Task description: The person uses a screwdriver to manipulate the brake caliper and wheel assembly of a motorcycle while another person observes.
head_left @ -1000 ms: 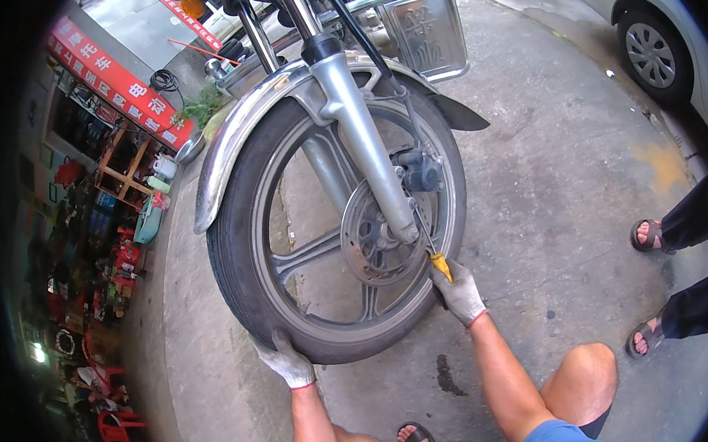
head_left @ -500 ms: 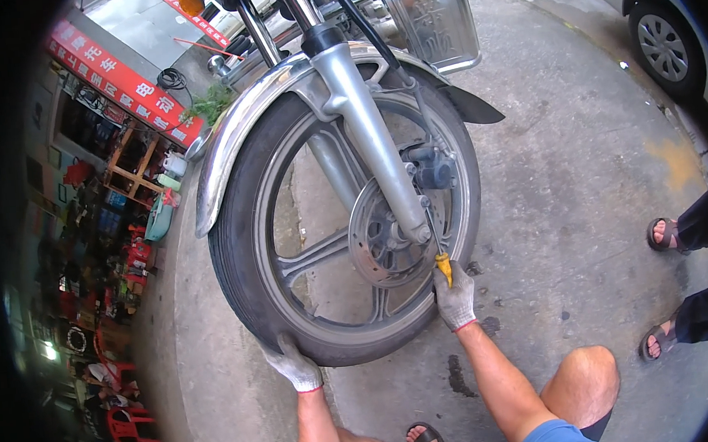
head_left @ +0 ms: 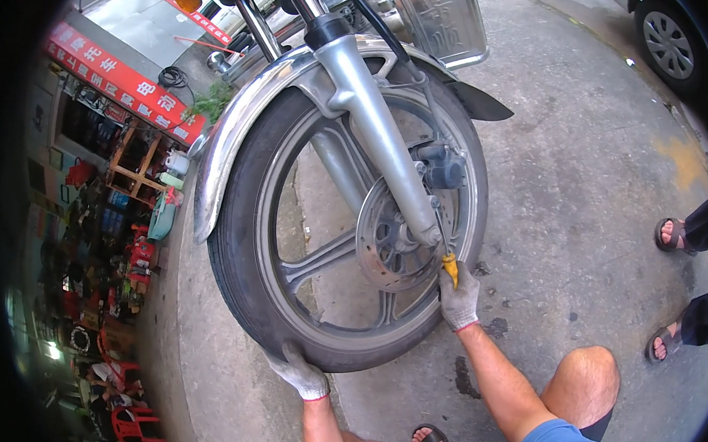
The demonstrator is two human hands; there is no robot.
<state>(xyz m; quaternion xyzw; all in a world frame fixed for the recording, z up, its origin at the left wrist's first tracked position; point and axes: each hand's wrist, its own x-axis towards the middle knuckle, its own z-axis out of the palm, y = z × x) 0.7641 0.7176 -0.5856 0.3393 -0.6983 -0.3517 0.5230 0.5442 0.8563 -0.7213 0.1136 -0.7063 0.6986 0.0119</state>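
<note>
A motorcycle's front wheel [head_left: 236,285], with a black tyre and grey spokes, stands in front of me under a chrome mudguard [head_left: 239,131]. My left hand [head_left: 300,373], in a pale knitted glove, grips the bottom of the tyre, thumb on the near side; its other fingers are partly hidden. Gloved alike, my right hand [head_left: 459,302] holds a screwdriver [head_left: 451,267] by its yellow handle beside the wheel's lower right. The thin shaft points up toward the foot of the silver fork leg [head_left: 381,138], near the brake disc [head_left: 373,260] and caliper [head_left: 446,172]; its tip is hard to make out.
A person in dark trousers and sandals [head_left: 668,339] stands at the right. A parked car [head_left: 694,14] is at the upper right. On the left, a cluttered shop front has a red banner [head_left: 118,77] and a red plastic chair [head_left: 135,425].
The view has shifted slightly, so the motorcycle and ground appear a little farther right and lower. Both hands keep their holds on the tyre and the screwdriver.
</note>
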